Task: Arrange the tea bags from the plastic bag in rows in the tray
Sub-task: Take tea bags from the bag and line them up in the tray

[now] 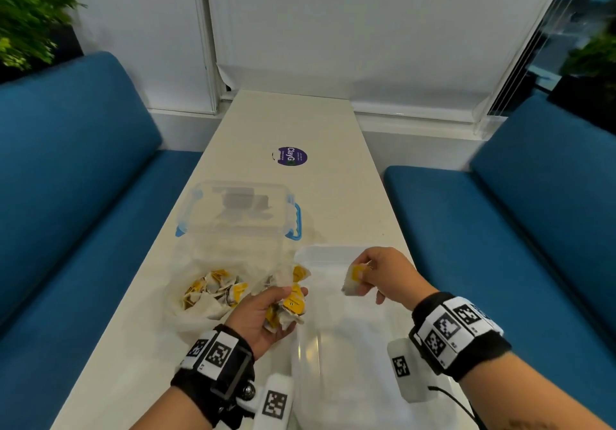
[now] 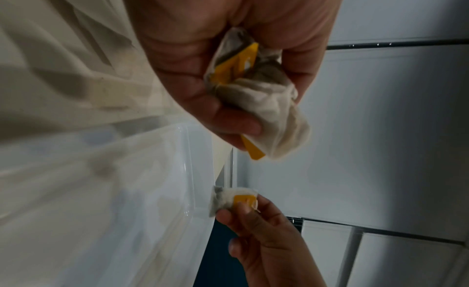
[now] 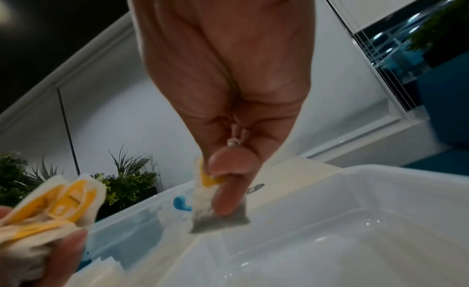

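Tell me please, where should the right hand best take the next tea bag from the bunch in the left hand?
Probably by a yellow tag at the bunch's right edge, coming from the right with thumb and forefinger. The tags stick out past the left hand, whose fingers cover the rest. The right hand already pinches one tea bag, so place that first.

Open tray beside lidded container
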Available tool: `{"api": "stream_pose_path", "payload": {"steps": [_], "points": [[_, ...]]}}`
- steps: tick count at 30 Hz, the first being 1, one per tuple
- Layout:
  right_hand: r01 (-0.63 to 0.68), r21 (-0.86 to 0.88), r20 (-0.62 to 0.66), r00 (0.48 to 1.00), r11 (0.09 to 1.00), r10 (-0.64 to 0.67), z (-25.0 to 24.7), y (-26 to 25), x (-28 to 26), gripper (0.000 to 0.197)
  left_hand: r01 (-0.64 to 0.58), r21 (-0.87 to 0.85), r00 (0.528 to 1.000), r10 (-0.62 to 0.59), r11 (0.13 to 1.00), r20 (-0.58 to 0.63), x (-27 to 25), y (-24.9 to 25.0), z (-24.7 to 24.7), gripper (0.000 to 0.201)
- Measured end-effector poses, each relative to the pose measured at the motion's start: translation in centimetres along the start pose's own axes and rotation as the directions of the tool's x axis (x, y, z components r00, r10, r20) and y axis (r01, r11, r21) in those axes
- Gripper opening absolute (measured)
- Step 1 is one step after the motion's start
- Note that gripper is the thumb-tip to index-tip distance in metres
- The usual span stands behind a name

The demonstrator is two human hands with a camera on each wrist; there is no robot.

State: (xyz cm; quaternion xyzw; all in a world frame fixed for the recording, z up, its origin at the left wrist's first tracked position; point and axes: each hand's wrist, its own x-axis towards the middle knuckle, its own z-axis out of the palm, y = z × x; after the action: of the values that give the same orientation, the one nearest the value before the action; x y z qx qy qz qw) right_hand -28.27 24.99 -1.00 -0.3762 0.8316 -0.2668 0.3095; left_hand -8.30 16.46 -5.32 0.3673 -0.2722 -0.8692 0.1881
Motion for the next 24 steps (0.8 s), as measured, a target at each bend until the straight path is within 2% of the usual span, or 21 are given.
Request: {"api": "stream_pose_path", "payload": {"steps": [5, 9, 16, 20, 24], "points": [[-0.036, -0.002, -0.047, 0.998, 0.999, 0.036, 2.1, 0.8, 3.3, 0.014, 0.008, -0.037, 0.999, -0.01, 0.999, -0.032, 0.0, 0.0, -1.2, 0.018], [-0.026, 0.056, 0.008, 1.0, 0.998, 0.026, 4.6, 1.5, 5.7, 0.004, 0.015, -0.045, 0.998, -0.018, 0.999, -0.058, 0.1, -0.2, -1.6, 0.018], [0.038, -0.11, 0.105, 0.994, 0.993, -0.026, 7.6, 1.0, 9.2, 0.01, 0.033, -0.044, 0.997, -0.036, 0.998, -0.073, 0.6, -0.5, -1.6, 0.025], [0.017, -0.143, 0.019, 1.0, 0.99, -0.015, 8.4, 1.1, 10.2, 0.017, 0.032, -0.038, 0.997, -0.035, 0.999, -0.071, 0.9, -0.8, -1.7, 0.031], [-0.027, -0.063, -0.104, 0.994, 0.998, 0.02, 9.2, 1.5, 10.5, 0.018, 0.032, -0.045, 0.997, -0.035, 0.998, -0.067, 1.1, -1.0, -2.0, 0.034]]}}
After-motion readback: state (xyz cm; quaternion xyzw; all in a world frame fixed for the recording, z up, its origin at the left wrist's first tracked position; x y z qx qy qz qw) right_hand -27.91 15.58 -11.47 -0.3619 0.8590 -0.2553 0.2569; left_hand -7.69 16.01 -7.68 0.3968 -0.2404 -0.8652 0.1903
